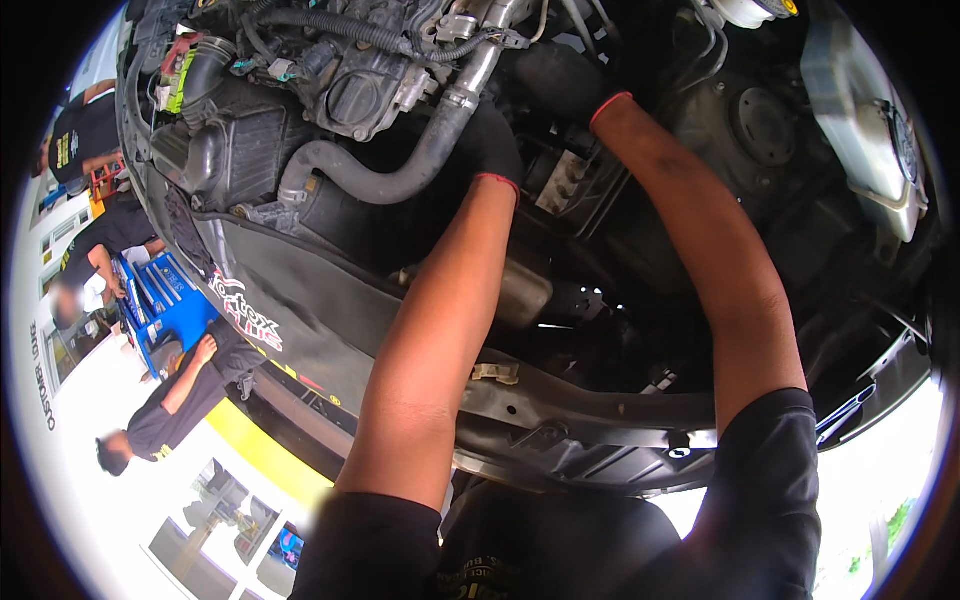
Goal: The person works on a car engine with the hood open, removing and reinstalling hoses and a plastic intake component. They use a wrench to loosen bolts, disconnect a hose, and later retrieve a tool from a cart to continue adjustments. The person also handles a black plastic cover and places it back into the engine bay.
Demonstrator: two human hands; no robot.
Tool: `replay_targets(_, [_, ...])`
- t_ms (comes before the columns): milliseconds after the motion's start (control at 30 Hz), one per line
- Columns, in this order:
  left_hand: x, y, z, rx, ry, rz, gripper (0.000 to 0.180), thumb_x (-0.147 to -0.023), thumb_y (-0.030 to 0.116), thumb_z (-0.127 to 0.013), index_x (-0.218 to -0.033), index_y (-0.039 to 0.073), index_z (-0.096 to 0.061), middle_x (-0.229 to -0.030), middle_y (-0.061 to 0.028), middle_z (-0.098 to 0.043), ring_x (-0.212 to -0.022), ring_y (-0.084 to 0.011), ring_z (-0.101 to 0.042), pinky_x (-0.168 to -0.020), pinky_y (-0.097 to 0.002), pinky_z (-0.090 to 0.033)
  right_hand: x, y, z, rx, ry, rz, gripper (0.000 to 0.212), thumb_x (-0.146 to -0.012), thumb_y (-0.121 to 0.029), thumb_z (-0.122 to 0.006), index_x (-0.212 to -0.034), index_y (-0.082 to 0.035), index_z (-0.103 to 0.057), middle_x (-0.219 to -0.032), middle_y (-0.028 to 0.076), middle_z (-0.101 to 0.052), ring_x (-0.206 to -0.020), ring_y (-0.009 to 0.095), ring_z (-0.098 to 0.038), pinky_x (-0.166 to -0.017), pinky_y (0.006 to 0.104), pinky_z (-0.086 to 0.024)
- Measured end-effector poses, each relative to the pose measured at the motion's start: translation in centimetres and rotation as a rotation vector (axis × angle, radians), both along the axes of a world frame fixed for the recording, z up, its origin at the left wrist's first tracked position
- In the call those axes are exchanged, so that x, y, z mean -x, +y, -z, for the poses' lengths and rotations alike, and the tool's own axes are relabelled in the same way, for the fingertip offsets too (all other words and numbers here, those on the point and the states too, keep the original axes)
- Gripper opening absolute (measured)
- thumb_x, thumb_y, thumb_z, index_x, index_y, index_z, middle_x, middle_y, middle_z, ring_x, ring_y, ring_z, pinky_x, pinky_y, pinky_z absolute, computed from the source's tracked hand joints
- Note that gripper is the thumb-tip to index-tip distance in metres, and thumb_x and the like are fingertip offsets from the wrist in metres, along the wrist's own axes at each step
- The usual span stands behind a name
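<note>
I lean over an open engine bay with both arms reaching down into it. My left hand, in a dark glove with a red cuff, is behind a grey curved hose that joins a metal pipe. Its fingers are lost in shadow. Deeper in and to the right is my right hand, gloved the same way, beside the engine. Its fingers are too dark to make out. Between the wrists sits a metal block with thin lines. Whether either hand holds anything is hidden.
A translucent white reservoir stands at the far right, near a round strut mount. A black air filter box is at the left. A dark cover lies along the car's edge. Several people work beyond, near a blue tool chest.
</note>
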State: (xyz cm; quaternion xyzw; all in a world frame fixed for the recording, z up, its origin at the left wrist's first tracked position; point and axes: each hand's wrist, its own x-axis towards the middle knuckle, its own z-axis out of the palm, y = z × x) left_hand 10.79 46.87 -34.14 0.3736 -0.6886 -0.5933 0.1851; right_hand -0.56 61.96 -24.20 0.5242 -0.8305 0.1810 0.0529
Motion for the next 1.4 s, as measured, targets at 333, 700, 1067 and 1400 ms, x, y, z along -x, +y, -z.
replay_targets(333, [0.1, 4.1, -8.2, -0.332, -0.024, -0.08, 0.045, -0.106, 0.04, -0.068, -0.132, 0.003, -0.07, -0.123, -0.0095, -0.076, -0.105, -0.0209, -0.074, -0.086, -0.0345, -0.058, 0.6, 1.1, 0.7, 0.089, -0.07, -0.036, 0.016, -0.092, -0.017, -0.067, -0.105, -0.011, -0.074, -0.095, 0.015, -0.077, -0.094, 0.035, -0.077, -0.08, 0.0461, -0.062])
replay_targets(700, [0.9, 2.2, -0.5, 0.168, -0.022, -0.004, 0.034, -0.112, 0.031, -0.059, -0.125, 0.003, -0.074, -0.12, -0.0199, -0.075, -0.105, -0.0339, -0.073, -0.091, -0.0443, -0.057, -0.2, 1.2, -0.3, 0.038, -0.069, -0.012, 0.029, -0.087, -0.028, -0.078, -0.105, -0.006, -0.072, -0.082, 0.018, -0.076, -0.077, 0.037, -0.077, -0.068, 0.0462, -0.061])
replay_targets(1067, [0.2, 1.5, -0.9, 0.019, -0.086, 0.065, 0.039, -0.107, 0.035, -0.068, -0.131, 0.004, -0.072, -0.122, -0.0103, -0.077, -0.103, -0.0213, -0.075, -0.088, -0.0359, -0.059, -0.3, 1.8, -1.7, -0.093, -0.266, 0.076, 0.025, -0.091, -0.029, -0.069, -0.105, -0.01, -0.077, -0.092, 0.019, -0.078, -0.083, 0.036, -0.079, -0.071, 0.0492, -0.062])
replay_targets(1400, [0.5, 1.0, 0.4, 0.087, 0.011, -0.002, 0.036, -0.105, 0.033, -0.07, -0.126, 0.005, -0.075, -0.12, -0.0063, -0.077, -0.102, -0.019, -0.075, -0.087, -0.0347, -0.057, -0.1, 1.7, -1.6, -0.12, -0.274, 0.169, 0.036, -0.098, -0.04, -0.065, -0.118, -0.014, -0.078, -0.11, 0.021, -0.076, -0.1, 0.037, -0.077, -0.082, 0.0507, -0.061])
